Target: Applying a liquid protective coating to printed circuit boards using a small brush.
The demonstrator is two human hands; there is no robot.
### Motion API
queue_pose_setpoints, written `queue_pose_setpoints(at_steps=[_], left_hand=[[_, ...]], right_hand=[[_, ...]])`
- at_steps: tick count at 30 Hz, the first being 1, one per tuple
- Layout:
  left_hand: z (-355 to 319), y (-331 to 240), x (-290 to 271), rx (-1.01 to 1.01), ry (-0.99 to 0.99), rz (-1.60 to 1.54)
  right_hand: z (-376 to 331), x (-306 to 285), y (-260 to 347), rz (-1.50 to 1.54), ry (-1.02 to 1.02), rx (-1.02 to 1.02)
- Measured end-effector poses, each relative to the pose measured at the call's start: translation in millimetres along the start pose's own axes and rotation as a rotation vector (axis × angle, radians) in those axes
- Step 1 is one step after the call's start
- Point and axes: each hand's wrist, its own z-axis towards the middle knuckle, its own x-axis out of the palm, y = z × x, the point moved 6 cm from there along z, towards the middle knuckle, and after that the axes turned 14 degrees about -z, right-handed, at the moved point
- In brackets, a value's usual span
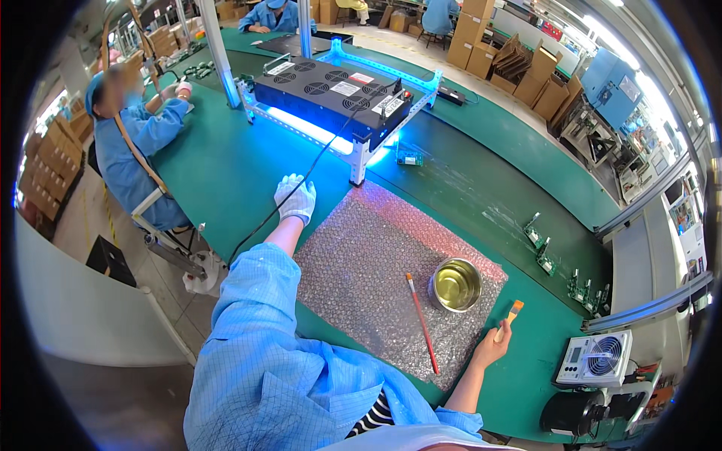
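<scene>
Small brush (pixel 514 310): pale handle with an orange-tipped head, held upright in the right hand, over the green worktop just past the right edge of the bubble wrap.
Right hand (pixel 492 349): bare, fingers closed around the lower handle of the small brush, at the lower right of the bubble wrap.
Left hand (pixel 295 198): in a white glove, arm stretched forward, fingers loosely spread and holding nothing, resting at the far left corner of the bubble wrap, beside the black cable.
Bubble wrap (pixel 376 255): one large sheet laid flat on the worktop, between the two hands.
Metal bowl (pixel 456 285): round, shiny, yellowish liquid inside, standing on the right part of the bubble wrap, near the small brush.
Long brush (pixel 422 322): thin red handle, lying on the bubble wrap just left of the metal bowl.
Worktop (pixel 226 173): long, green surface.
Lamp unit (pixel 331 94): black box on a pale frame, blue light beneath, beyond the bubble wrap.
Black cable (pixel 301 180): runs from the lamp unit toward the worktop's near edge.
Co-worker (pixel 131 139): seated at left, blue coat.
</scene>
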Motion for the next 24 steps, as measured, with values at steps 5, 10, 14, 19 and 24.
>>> queue_pose_setpoints(at_steps=[5,10,14,19,24], left_hand=[[0.7,1.4,2.9,-0.022,0.014,-0.007],[-0.7,0.0,2.2,0.002,-0.027,0.0],[-0.7,1.3,2.4,-0.008,-0.007,-0.009],[0.4,1.9,4.3,-0.02,0.016,-0.027],[1.7,0.4,2.0,-0.015,0.008,-0.023]], right_hand=[[0.2,0.2,-0.3,-0.002,0.0,-0.002],[-0.4,-0.2,0.4,0.019,-0.002,0.001],[-0.4,0.0,1.0,0.011,0.01,-0.005],[-0.1,1.3,-2.7,0.029,0.01,-0.003],[0.0,1.3,-2.1,0.039,0.013,-0.005]])
